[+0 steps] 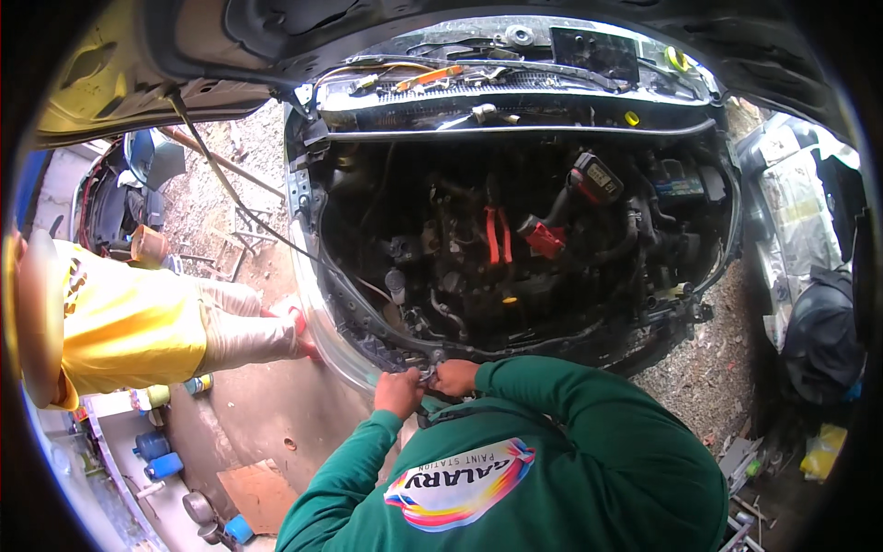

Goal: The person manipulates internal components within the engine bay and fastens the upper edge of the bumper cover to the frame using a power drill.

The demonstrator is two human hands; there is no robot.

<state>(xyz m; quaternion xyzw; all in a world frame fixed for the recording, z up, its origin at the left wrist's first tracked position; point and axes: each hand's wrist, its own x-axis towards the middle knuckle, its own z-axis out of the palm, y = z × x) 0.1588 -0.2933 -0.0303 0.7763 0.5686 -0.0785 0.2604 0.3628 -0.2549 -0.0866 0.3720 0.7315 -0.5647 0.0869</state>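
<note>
Both my hands meet at the front edge of an open car engine bay (543, 313). My left hand (398, 394) is closed, its fingers pinched near a small greyish part (428, 374) between the hands. From the other side my right hand (456, 377) closes on the same spot. The part's kind is too small to make out, and my fingers cover much of it. Deeper in the bay lie red-handled pliers (498, 237). Beside them rests a red and black cordless power tool (546, 232), its battery pack tilted up to the right.
Overhead hangs the raised hood (368, 37), with a prop rod (230, 189) slanting down to the left. A person in a yellow shirt (138, 322) is at left. A car battery (678, 182) sits right in the bay; flat cardboard (258, 497) lies lower left.
</note>
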